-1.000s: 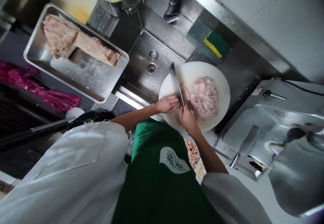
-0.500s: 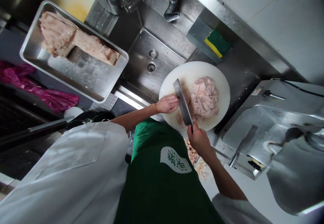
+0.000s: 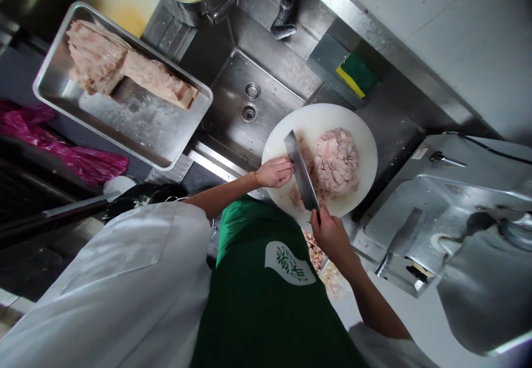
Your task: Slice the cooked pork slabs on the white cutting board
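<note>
A round white cutting board [image 3: 282,135] carries a heap of thinly sliced pale meat [image 3: 337,160], with smaller cut shreds beside it. My right hand [image 3: 331,235] is wrapped round the handle of a cleaver [image 3: 302,174], whose blade lies across the board between the heap and my other hand. My left hand [image 3: 275,172] rests on the board's near-left side, fingers curled together against the blade's flat. Whatever is under those fingers is hidden by the hand and the blade.
A metal tray [image 3: 145,135] with large pieces of cooked meat [image 3: 124,63] stands left of the sink [image 3: 266,74]. Behind it is a pot [image 3: 195,10] of pale yellow slices. A sponge [image 3: 357,74] lies beyond the board. A metal machine [image 3: 440,202] stands at right.
My right hand and the cleaver's handle end have shifted slightly toward me and to the right. My left hand stays nearly in place. The whole view has shifted a little.
</note>
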The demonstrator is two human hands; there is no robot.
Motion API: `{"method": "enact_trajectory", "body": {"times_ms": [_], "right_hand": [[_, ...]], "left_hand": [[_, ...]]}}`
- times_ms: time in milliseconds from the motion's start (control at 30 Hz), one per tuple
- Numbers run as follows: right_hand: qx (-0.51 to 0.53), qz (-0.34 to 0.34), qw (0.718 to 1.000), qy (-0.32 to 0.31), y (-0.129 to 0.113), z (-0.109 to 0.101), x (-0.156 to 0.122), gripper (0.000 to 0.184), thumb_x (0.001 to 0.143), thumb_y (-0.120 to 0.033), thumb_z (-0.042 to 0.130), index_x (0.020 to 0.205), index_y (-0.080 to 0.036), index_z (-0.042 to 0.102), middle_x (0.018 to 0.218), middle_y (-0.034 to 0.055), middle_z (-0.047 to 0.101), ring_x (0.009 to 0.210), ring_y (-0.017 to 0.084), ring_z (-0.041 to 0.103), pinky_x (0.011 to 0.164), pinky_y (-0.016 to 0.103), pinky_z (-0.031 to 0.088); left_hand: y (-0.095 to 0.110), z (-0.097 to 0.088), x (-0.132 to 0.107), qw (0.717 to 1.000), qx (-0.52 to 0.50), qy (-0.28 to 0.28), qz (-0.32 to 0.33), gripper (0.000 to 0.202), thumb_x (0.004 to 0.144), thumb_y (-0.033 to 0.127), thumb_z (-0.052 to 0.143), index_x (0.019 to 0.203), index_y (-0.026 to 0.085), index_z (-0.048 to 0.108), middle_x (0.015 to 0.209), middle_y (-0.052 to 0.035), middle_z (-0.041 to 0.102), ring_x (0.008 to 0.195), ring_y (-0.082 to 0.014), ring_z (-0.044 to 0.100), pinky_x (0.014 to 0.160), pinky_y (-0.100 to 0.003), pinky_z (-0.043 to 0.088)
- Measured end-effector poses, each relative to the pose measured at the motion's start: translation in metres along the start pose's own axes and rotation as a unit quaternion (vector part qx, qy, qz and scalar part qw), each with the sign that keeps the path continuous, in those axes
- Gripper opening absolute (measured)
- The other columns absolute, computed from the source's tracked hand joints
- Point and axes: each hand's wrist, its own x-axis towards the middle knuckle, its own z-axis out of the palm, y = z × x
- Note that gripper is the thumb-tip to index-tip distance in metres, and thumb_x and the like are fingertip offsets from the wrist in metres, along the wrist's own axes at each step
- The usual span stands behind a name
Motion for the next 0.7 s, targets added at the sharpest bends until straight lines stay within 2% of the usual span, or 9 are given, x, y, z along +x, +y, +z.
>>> {"method": "enact_trajectory", "body": {"times_ms": [67,133,300,367,400,467,633,700], "right_hand": [[0.005,0.011,1.0,-0.018,0.003,0.005,-0.013,0.024,0.102,-0.029,0.035,0.096,-0.018,0.056,0.058,0.0006,0.059,0.052,0.017,0.054,0.055,0.029,0.026],[0.005,0.014,1.0,-0.017,-0.004,0.011,-0.001,0.024,0.102,-0.028,0.035,0.097,-0.017,0.056,0.061,0.0018,0.061,0.054,0.017,0.056,0.056,0.029,0.026],[-0.007,0.008,0.999,0.048,-0.041,0.014,0.089,0.03,0.102,-0.026,0.032,0.112,-0.011,0.056,0.088,0.0139,0.07,0.075,0.021,0.064,0.063,0.029,0.035],[-0.011,-0.001,0.998,0.064,-0.046,0.009,0.111,0.033,0.103,-0.029,0.03,0.114,-0.012,0.056,0.092,0.0142,0.071,0.077,0.021,0.065,0.065,0.028,0.035],[-0.012,-0.005,0.998,0.067,-0.045,0.006,0.113,0.033,0.103,-0.03,0.03,0.112,-0.013,0.056,0.091,0.0135,0.071,0.077,0.021,0.065,0.065,0.028,0.035],[-0.013,-0.001,0.998,0.066,-0.039,0.0,0.099,0.032,0.103,-0.031,0.031,0.108,-0.014,0.057,0.088,0.0121,0.071,0.076,0.021,0.065,0.064,0.028,0.034],[0.003,0.016,1.0,0.022,-0.014,0.001,0.012,0.026,0.102,-0.03,0.034,0.101,-0.016,0.057,0.068,0.0058,0.066,0.06,0.019,0.06,0.058,0.028,0.031],[0.02,0.015,1.0,-0.001,-0.005,0.006,-0.014,0.025,0.101,-0.029,0.035,0.096,-0.017,0.056,0.061,0.0025,0.062,0.055,0.018,0.058,0.055,0.028,0.029]], "left_hand": [[0.0,0.001,0.0,1.0,0.006,-0.006,0.001,0.028,0.099,0.032,0.041,0.1,0.018,0.066,0.096,-0.0121,0.067,0.096,-0.0214,0.063,0.087,-0.041,0.057],[0.0,0.0,0.0,1.0,0.016,-0.011,0.01,0.029,0.099,0.03,0.039,0.1,0.018,0.066,0.097,-0.012,0.067,0.096,-0.0213,0.063,0.087,-0.041,0.057],[0.001,-0.007,0.0,0.999,0.016,-0.001,0.04,0.025,0.098,0.027,0.042,0.099,0.017,0.065,0.096,-0.0121,0.068,0.092,-0.0201,0.064,0.088,-0.039,0.057],[0.001,-0.01,0.0,0.999,0.004,0.008,0.042,0.023,0.098,0.027,0.043,0.099,0.017,0.064,0.097,-0.0122,0.067,0.093,-0.02,0.064,0.088,-0.039,0.057],[0.001,-0.01,0.0,0.999,0.001,0.015,0.039,0.022,0.098,0.028,0.044,0.098,0.018,0.064,0.097,-0.0124,0.067,0.093,-0.02,0.064,0.088,-0.039,0.057],[0.001,-0.01,-0.001,0.999,-0.003,0.026,0.031,0.022,0.098,0.028,0.045,0.098,0.018,0.064,0.098,-0.0126,0.067,0.093,-0.0202,0.064,0.086,-0.039,0.057],[0.001,-0.006,-0.001,1.0,-0.018,0.023,0.012,0.021,0.098,0.031,0.047,0.102,0.019,0.064,0.099,-0.0129,0.068,0.093,-0.0211,0.064,0.085,-0.041,0.057],[0.001,-0.004,-0.001,1.0,-0.022,0.02,0.006,0.022,0.097,0.032,0.048,0.102,0.019,0.065,0.1,-0.013,0.068,0.094,-0.0214,0.065,0.086,-0.041,0.057]]}}
